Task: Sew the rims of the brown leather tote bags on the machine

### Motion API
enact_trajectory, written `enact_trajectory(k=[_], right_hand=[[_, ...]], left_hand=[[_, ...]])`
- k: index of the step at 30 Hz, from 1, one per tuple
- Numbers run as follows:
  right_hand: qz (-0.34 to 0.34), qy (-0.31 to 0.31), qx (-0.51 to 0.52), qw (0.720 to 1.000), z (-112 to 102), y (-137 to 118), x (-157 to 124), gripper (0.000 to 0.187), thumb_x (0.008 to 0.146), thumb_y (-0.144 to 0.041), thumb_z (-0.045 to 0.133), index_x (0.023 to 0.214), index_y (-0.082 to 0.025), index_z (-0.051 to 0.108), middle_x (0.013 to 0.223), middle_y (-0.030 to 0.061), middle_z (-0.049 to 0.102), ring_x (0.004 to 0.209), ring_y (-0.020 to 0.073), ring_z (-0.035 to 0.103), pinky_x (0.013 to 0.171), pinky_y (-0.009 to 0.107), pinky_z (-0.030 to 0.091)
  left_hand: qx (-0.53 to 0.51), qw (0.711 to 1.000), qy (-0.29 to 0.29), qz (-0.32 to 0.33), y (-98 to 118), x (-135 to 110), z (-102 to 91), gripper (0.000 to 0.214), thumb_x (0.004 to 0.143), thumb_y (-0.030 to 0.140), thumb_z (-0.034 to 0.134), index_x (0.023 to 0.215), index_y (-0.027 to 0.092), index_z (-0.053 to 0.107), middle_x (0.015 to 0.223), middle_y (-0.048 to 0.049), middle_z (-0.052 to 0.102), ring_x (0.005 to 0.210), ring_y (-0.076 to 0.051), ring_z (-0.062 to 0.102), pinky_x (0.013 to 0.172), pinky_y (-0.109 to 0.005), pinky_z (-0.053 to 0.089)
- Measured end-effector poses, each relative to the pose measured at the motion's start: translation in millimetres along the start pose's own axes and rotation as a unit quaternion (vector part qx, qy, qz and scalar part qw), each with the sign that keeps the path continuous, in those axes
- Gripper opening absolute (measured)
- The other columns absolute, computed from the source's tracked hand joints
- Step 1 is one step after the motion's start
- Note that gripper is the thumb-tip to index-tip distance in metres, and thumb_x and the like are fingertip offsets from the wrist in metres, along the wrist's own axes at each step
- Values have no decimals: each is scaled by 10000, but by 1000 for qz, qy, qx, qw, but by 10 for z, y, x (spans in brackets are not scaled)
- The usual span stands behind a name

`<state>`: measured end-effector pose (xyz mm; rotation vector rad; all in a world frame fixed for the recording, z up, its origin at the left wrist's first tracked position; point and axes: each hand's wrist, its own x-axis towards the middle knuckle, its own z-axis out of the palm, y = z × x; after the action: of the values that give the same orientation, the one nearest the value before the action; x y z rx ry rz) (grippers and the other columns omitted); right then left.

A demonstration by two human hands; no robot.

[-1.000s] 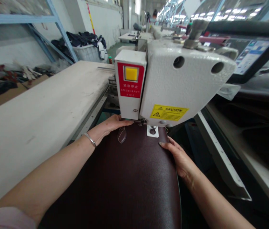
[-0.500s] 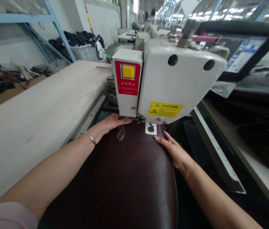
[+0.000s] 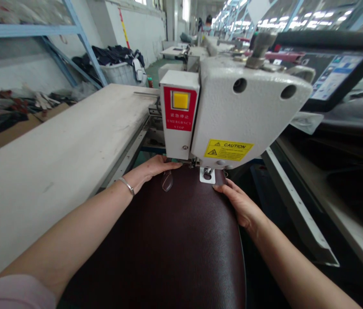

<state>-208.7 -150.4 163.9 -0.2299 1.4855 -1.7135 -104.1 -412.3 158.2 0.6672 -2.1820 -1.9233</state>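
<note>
A large dark brown leather piece (image 3: 181, 236) lies under the head of a white sewing machine (image 3: 252, 107) and drapes toward me. My left hand (image 3: 152, 167) holds its far left edge, thumb on top beside the machine's foot area, with the other fingers mostly hidden. At the right edge, my right hand (image 3: 241, 204) pinches the leather, thumb above and fingers partly under the side. Just left of that thumb, a small white metal plate (image 3: 203, 179) with a round opening presses on the leather below the needle area. A clear, drop-shaped loop (image 3: 167, 182) hangs near my left thumb.
A yellow emergency stop button (image 3: 180, 100) faces me on the machine. A pale tabletop (image 3: 72, 137) extends left, and a metal rail (image 3: 300, 210) runs along the right. Farther off are a monitor (image 3: 339, 77), a bin of dark cloth (image 3: 120, 71) and a person in the distance.
My view has shifted slightly, so everything appears a little farther right and lower. Both hands keep their hold at nearly the same spots on the leather.
</note>
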Motion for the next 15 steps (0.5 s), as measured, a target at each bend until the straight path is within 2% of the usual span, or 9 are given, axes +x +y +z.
enact_trajectory(k=[7,10,15], right_hand=[[-5,11,-11,1000,35,-28,26,485,642,-280,796,1088,-257,607,842,-1,755,717,212,691,677,321,534],[-15,2,-11,1000,52,-37,59,481,631,-280,804,1070,-252,610,847,-3,755,736,211,691,694,318,535],[-25,5,-10,1000,19,-85,123,523,622,-279,804,1104,-256,605,859,2,757,779,241,699,729,352,537]], left_hand=[[21,1000,23,-2,0,23,-25,421,673,447,835,960,150,756,1064,-112,751,1007,-265,690,981,-391,498],[21,999,31,0,-15,44,-46,439,652,442,848,966,150,754,1061,-113,751,1069,-270,674,999,-381,491],[0,998,34,47,12,136,8,412,676,319,826,1036,140,740,1136,-109,734,1165,-262,637,1063,-391,454]])
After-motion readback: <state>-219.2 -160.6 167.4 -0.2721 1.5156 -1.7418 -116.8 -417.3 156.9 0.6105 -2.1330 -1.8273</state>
